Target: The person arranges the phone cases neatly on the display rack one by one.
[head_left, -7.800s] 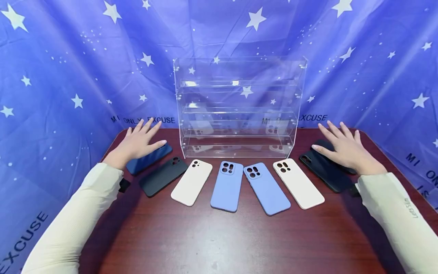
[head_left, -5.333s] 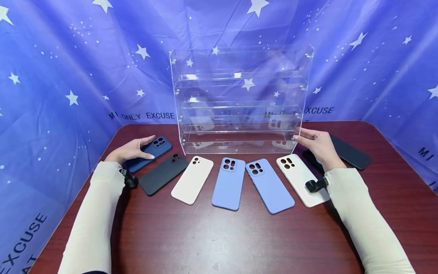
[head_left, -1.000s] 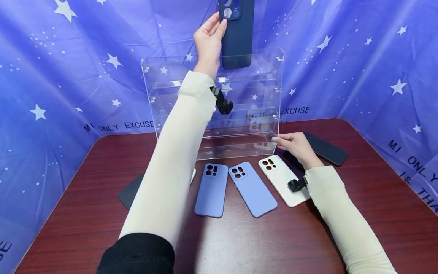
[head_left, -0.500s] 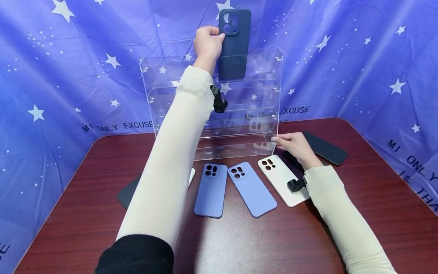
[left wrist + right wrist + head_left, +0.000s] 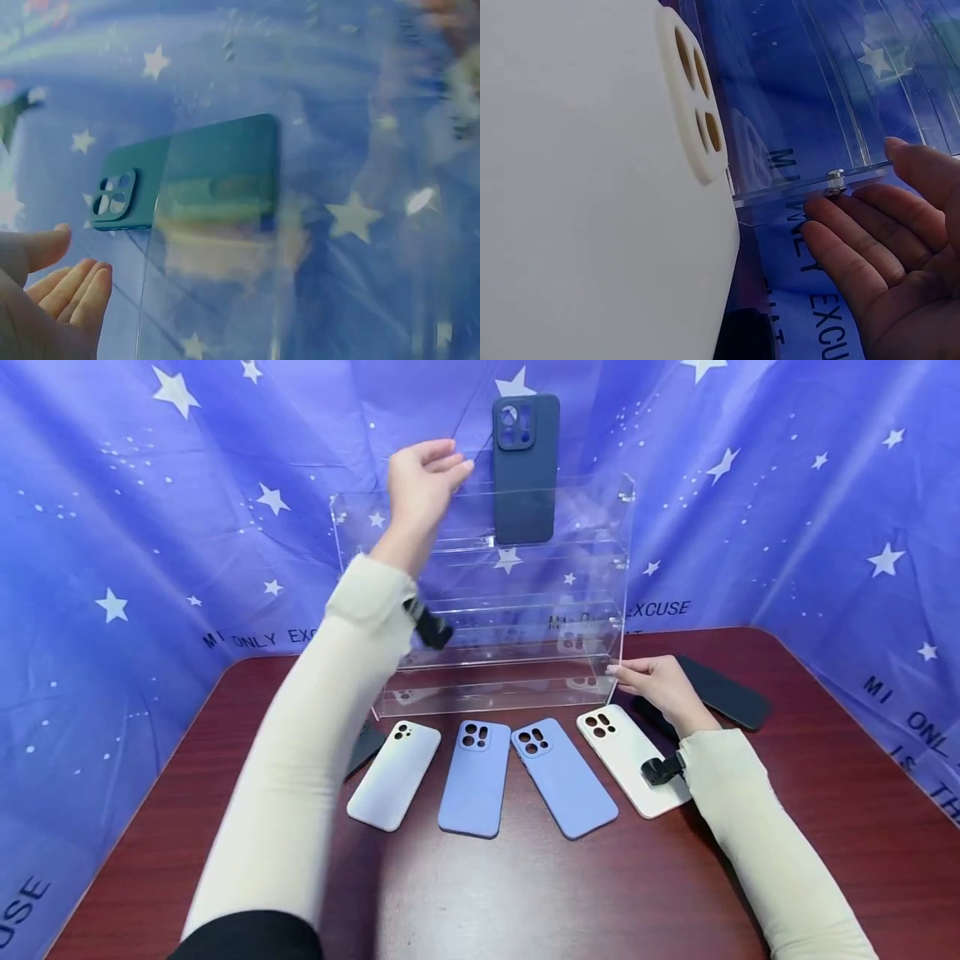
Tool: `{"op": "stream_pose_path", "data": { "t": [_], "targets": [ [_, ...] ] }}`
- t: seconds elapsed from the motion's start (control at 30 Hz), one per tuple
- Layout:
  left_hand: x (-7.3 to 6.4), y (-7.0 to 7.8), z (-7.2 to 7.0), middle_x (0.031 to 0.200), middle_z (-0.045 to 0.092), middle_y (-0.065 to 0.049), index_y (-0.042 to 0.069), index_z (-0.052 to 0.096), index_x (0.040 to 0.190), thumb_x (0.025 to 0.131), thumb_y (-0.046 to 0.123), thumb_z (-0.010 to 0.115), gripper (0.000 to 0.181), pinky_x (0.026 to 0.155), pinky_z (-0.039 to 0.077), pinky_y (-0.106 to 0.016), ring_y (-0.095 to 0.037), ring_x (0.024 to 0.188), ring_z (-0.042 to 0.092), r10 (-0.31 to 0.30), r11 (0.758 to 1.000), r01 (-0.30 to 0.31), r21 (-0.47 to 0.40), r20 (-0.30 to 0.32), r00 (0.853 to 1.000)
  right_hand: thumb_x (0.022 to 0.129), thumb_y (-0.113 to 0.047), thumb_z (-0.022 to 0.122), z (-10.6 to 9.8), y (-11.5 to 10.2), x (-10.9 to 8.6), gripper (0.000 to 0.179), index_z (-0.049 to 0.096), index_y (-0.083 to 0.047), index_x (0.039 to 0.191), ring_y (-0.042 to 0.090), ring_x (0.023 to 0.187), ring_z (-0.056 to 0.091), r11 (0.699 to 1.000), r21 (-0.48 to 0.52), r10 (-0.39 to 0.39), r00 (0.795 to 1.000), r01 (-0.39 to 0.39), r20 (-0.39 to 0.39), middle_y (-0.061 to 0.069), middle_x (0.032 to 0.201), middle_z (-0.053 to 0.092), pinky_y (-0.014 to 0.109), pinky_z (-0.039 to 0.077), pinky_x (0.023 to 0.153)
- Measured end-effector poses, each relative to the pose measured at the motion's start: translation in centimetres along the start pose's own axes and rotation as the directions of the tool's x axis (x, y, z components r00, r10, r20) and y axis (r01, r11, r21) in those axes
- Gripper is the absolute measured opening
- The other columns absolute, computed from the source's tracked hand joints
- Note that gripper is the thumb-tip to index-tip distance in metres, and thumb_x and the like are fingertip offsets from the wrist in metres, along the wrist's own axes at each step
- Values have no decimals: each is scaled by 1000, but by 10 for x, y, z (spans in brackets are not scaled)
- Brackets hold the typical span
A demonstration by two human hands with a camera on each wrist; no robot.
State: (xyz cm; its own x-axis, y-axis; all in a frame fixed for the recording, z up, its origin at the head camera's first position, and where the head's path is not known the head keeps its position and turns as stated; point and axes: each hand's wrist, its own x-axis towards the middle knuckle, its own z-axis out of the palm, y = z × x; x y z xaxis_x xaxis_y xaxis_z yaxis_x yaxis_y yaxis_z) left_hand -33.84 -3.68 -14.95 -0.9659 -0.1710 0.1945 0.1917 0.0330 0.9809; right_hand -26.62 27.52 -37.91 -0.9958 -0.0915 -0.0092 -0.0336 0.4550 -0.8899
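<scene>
A dark blue phone case (image 5: 525, 485) stands upright in the top tier of the clear acrylic display rack (image 5: 517, 693), its camera cutouts at the upper left. My left hand (image 5: 420, 493) is just left of the case, apart from it, fingers loosely bent and holding nothing. The left wrist view shows a gap between that hand's fingertips and the case (image 5: 217, 165). Low on the rack's right side, my right hand (image 5: 663, 689) pinches the side panel. In the right wrist view, the thumb and fingers (image 5: 855, 240) lie on either side of the panel's edge.
Before the rack lie a white case (image 5: 393, 777), two light blue cases (image 5: 475, 781) and a second white case (image 5: 622, 764) beneath the right wrist. A dark case (image 5: 363, 747) is partly hidden by the left arm; another (image 5: 727, 693) lies at the right.
Earlier, my left hand lifted the dark blue case from the table's left and lowered it into the top tier; now it has let go and drawn left. My right hand keeps its hold.
</scene>
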Motion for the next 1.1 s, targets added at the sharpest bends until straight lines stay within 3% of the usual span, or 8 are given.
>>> {"op": "stream_pose_path", "data": {
  "t": [0.1, 0.23, 0.37, 0.57, 0.77, 0.93, 1.1],
  "targets": [
    [-27, -18, -32, 118, 65, -7, 5, 61, 122, 81, 3, 72, 43, 85, 49, -13, -10, 106, 62, 69, 997, -71, 17, 104, 992, 92, -35, 60, 0, 0, -1, 54, 55, 8, 125, 23, 110, 60, 1000, 5, -6, 1000, 6, 5, 24, 131, 51, 32, 50, 90],
    [-60, -56, -74, 120, 63, -12, 3, 60, 122, 81, 4, 72, 43, 91, 49, -20, -16, 109, 61, 122, 987, -139, 77, 187, 975, 93, -33, 59, -2, -1, -2, 53, 55, 9, 125, 9, 100, 63, 1000, 0, -11, 1000, 11, 3, 25, 131, 51, 24, 51, 86],
    [-85, -98, -113, 118, 64, -13, 4, 61, 122, 81, 7, 74, 43, 90, 50, -24, -14, 103, 64, 85, 981, -125, 146, 252, 964, 95, -29, 57, -3, -1, -4, 49, 55, 10, 125, -1, 93, 63, 1000, -10, -13, 1000, 13, 5, 26, 131, 50, 21, 51, 85],
    [-108, -149, -163, 112, 68, -5, -3, 59, 122, 84, 11, 71, 43, 87, 50, -19, -6, 98, 64, -32, 983, -29, 181, 330, 943, 95, -30, 56, -1, -3, -2, 50, 54, 9, 126, 5, 100, 62, 1000, -12, -5, 999, 6, 33, 24, 132, 49, 26, 49, 89],
    [-121, -186, -183, 110, 69, 0, -8, 53, 126, 84, 6, 70, 47, 83, 52, -19, -4, 98, 63, -135, 983, 80, 164, 357, 924, 96, -29, 55, -2, -4, -2, 50, 52, 10, 127, 3, 98, 62, 1000, 14, -9, 1000, 9, 30, 24, 132, 49, 21, 50, 87],
    [-128, -211, -190, 126, 57, -20, -9, 48, 131, 85, 2, 67, 51, 87, 48, -17, -16, 113, 58, -167, 980, 106, 170, 407, 898, 95, -29, 57, 1, -3, -2, 50, 53, 11, 125, -2, 93, 62, 1000, 24, -20, 1000, 20, 10, 27, 130, 49, 15, 51, 82],
    [-127, -227, -195, 130, 50, -27, -8, 46, 133, 85, 0, 66, 53, 89, 46, -15, -31, 124, 48, -172, 977, 96, 190, 436, 883, 95, -30, 58, 2, -2, -1, 51, 54, 11, 125, -4, 90, 62, 1000, 14, -14, 1000, 14, -6, 27, 130, 50, 17, 51, 83]
  ]
}}
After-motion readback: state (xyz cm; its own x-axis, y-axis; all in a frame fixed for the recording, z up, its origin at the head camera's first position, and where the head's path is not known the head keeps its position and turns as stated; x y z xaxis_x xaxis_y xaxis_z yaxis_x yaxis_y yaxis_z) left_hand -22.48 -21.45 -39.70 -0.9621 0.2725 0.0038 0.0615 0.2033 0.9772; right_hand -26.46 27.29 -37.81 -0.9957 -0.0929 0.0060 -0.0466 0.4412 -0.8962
